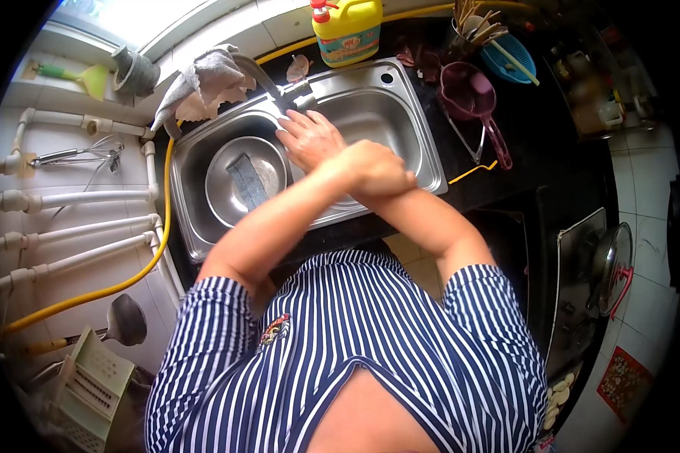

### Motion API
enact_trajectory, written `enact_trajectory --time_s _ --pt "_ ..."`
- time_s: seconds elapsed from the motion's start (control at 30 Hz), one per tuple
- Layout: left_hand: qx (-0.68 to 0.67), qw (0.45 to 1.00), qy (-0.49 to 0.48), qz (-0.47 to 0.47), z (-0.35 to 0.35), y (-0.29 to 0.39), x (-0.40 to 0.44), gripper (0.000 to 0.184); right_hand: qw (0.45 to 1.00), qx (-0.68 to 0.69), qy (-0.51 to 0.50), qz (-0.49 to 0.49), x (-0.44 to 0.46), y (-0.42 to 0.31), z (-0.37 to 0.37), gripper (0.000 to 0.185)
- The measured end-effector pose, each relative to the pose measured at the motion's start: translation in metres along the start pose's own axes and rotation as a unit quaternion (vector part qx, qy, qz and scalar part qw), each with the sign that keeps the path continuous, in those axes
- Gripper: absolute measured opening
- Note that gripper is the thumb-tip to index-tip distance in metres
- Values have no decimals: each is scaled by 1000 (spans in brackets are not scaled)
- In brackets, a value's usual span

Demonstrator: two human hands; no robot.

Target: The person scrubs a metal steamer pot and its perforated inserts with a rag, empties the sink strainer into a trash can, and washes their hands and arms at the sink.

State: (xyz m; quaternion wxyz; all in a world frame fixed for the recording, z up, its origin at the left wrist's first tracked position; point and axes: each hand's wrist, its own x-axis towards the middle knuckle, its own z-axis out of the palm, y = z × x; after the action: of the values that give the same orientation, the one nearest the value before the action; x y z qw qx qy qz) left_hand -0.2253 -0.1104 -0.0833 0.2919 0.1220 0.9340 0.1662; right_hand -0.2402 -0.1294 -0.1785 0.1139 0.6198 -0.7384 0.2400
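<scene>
My left hand lies across my right wrist, its fingers curled round it. My right hand reaches to the left beneath it, palm down, with fingers apart and nothing held. Its fingertips are close to the faucet, over the divider of the steel double sink. In the left basin sits a round metal bowl with a grey-blue cloth in it. Part of the right basin is hidden by my hands.
Grey cloths hang over the spout. Behind the sink stands a yellow bottle. A dark red pot, a blue basket and a utensil holder are at the right. A yellow hose runs down the left.
</scene>
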Motion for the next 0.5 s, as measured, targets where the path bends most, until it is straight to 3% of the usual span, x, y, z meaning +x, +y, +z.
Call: enact_trajectory --time_s 0.03,0.07,0.13,0.17,0.2,0.23,0.3,0.33,0.4,0.43,0.47,0.5 --pt "-9 999 52 12 3 11 -1 51 998 31 45 18 6 4 4 31" --pt "-15 996 84 -17 3 22 -6 46 983 113 45 140 12 8 -1 22" --pt "-25 928 356 103 37 11 -6 28 848 348 108 384 22 31 1 23" --pt "-10 877 448 172 37 4 -8 20 627 542 176 531 24 38 -8 25" --pt "6 811 535 237 34 -7 -11 12 336 676 224 616 28 43 -16 27" --pt "33 828 511 227 28 -19 -15 9 329 695 233 595 27 42 -1 25" --pt "25 821 551 147 24 -45 -9 12 471 701 57 532 23 17 -23 27" --pt "20 824 557 102 20 -56 -12 16 490 721 15 491 16 12 -23 28" --pt "-285 861 420 35 13 -73 -18 21 480 776 -65 405 -9 10 -23 30" --pt "-417 869 267 -11 0 -80 -29 29 457 808 -82 363 -18 12 -25 31" --pt "-577 806 127 46 -3 -87 -37 20 427 840 -91 321 -22 13 -27 32" --pt "-590 760 133 238 0 -89 -37 22 396 872 -93 273 -26 10 -28 34"
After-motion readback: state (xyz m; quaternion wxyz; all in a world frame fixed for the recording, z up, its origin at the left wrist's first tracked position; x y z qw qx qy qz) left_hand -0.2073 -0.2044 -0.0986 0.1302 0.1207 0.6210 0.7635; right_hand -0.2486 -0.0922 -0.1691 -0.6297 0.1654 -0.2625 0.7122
